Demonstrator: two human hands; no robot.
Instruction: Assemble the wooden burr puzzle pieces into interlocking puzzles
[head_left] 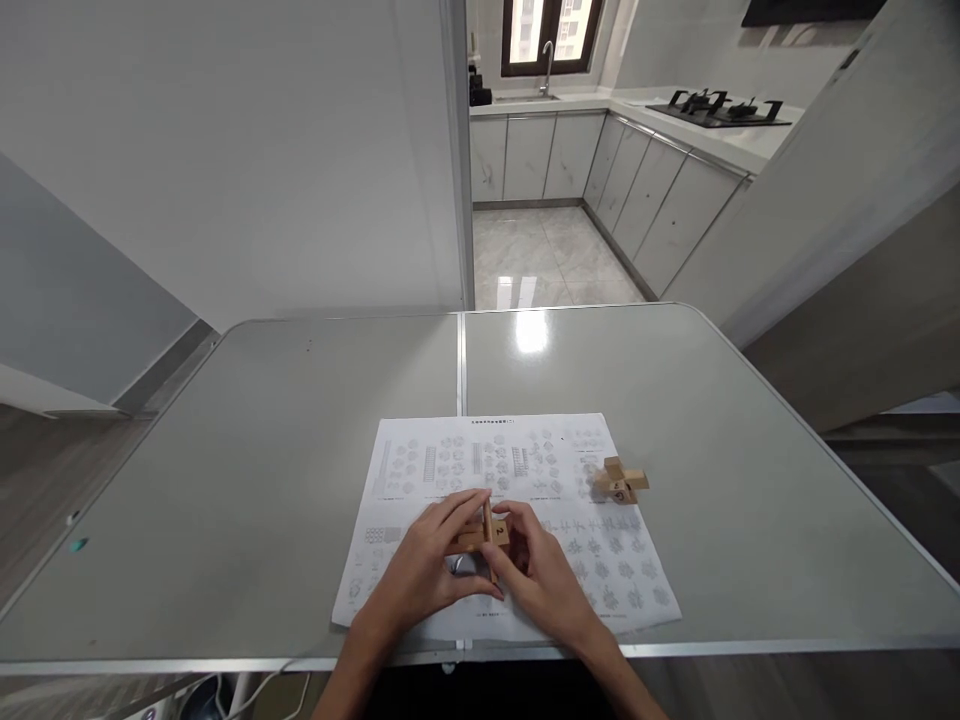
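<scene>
Between my two hands is a small wooden interlocking puzzle point(500, 532), with a dark "2" marked on one block. My left hand point(429, 560) grips its left side, fingertips on an upright wooden piece in the middle. On the other side, my right hand point(541, 575) is closed round the numbered block, with the thumb against the upright piece. My fingers hide part of the puzzle. Beneath my hands lies a printed instruction sheet point(450, 462) with rows of small line diagrams. A few joined wooden puzzle pieces point(621, 483), also numbered, rest on the sheet's right edge.
The grey folding table point(300, 480) has a metal seam down its middle and a metal rim. A small green object point(78, 545) lies near the left edge. Beyond the table are a white wall point(300, 150) and a kitchen with a gas hob point(716, 108).
</scene>
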